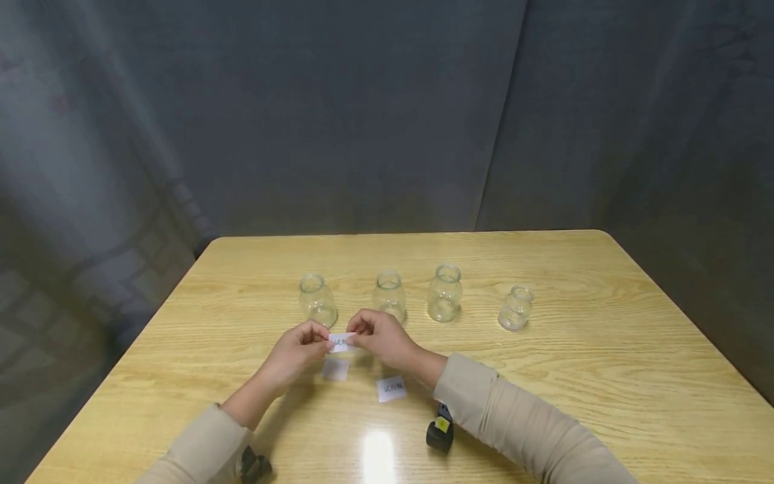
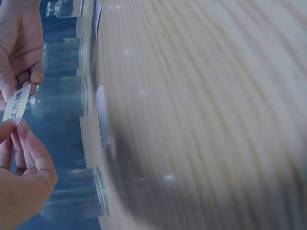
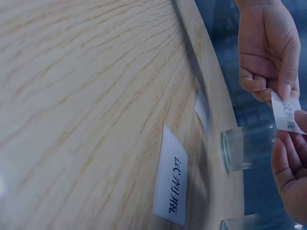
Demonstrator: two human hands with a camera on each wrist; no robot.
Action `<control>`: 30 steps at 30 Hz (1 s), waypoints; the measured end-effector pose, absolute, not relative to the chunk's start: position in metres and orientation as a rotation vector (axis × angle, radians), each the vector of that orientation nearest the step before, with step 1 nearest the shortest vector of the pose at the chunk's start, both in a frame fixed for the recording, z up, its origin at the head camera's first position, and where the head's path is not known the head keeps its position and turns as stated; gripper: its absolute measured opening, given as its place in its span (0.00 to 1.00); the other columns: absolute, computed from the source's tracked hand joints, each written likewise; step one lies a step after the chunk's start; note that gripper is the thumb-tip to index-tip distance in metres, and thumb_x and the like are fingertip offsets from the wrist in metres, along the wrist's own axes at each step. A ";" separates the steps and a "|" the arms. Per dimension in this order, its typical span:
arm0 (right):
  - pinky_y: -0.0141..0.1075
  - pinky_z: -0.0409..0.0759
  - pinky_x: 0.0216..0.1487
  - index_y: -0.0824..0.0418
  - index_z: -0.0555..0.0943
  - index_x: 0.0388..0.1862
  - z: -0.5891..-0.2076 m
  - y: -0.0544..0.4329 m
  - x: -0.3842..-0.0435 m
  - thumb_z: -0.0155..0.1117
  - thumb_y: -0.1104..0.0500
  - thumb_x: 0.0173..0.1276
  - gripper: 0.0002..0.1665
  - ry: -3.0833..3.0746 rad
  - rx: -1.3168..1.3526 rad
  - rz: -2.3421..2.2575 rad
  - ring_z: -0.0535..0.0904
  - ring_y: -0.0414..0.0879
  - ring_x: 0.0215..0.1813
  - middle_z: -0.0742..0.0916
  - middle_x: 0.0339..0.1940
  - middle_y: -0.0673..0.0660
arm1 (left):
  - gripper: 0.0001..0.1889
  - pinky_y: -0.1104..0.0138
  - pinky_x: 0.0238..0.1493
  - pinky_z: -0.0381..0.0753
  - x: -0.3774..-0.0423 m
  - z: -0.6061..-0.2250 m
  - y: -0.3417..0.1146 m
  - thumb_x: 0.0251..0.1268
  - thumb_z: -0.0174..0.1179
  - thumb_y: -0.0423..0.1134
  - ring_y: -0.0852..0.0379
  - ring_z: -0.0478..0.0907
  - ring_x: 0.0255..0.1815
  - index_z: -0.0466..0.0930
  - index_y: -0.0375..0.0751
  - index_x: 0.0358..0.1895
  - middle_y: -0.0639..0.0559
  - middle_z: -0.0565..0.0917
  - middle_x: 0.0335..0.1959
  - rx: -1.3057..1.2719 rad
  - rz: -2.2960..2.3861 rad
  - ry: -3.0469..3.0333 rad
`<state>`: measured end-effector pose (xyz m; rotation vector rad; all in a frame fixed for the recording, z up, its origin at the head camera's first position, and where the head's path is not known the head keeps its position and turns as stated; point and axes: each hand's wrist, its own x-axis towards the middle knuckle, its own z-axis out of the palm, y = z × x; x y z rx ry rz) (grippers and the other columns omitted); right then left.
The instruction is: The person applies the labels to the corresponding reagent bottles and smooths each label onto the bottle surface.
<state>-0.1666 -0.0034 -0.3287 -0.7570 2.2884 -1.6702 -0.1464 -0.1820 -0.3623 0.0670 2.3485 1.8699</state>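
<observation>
My left hand (image 1: 296, 353) and right hand (image 1: 383, 341) pinch a small white paper label (image 1: 340, 342) between them, one at each end. Handwritten dark characters run across it, also visible in the right wrist view on the same label (image 3: 286, 114). The label is held up over the table. Below it lies a blank-looking white slip (image 1: 335, 369), and nearer the right forearm a second written label (image 1: 392, 388) rests flat. Just beyond the hands stand a glass jar (image 1: 317, 306) at left and another glass jar (image 1: 389, 296), its base partly hidden by the right hand.
Farther right on the wooden table (image 1: 605, 349) are a third upright glass jar (image 1: 445, 299) and a smaller glass bottle (image 1: 516, 309). Black devices hang at both wrists, one with a yellow sticker (image 1: 442, 424). A dark curtain (image 1: 363, 121) closes off the back.
</observation>
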 end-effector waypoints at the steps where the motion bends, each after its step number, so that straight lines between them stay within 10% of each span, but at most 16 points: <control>1: 0.27 0.72 0.28 0.73 0.74 0.31 -0.328 -0.004 -0.166 0.57 0.72 0.54 0.05 2.285 -0.742 -1.665 0.71 0.44 0.28 0.78 0.26 0.60 | 0.09 0.66 0.35 0.73 -0.147 -0.363 -0.183 0.52 0.55 0.28 0.55 0.69 0.31 0.68 0.27 0.36 0.48 0.72 0.28 0.048 1.885 2.344; 9: 0.48 0.75 0.32 0.72 0.73 0.32 -0.344 -0.010 -0.178 0.57 0.72 0.55 0.05 2.228 -0.714 -1.694 0.74 0.51 0.28 0.78 0.25 0.60 | 0.07 0.66 0.35 0.73 -0.149 -0.364 -0.188 0.52 0.54 0.27 0.56 0.69 0.31 0.68 0.28 0.34 0.47 0.71 0.28 -0.020 1.905 2.370; 30: 0.25 0.70 0.21 0.68 0.74 0.27 -0.378 -0.039 -0.203 0.61 0.70 0.52 0.04 2.331 -0.626 -1.765 0.69 0.38 0.21 0.77 0.20 0.52 | 0.08 0.65 0.39 0.74 -0.156 -0.370 -0.198 0.53 0.52 0.27 0.56 0.70 0.31 0.68 0.27 0.36 0.47 0.71 0.29 -0.155 1.889 2.443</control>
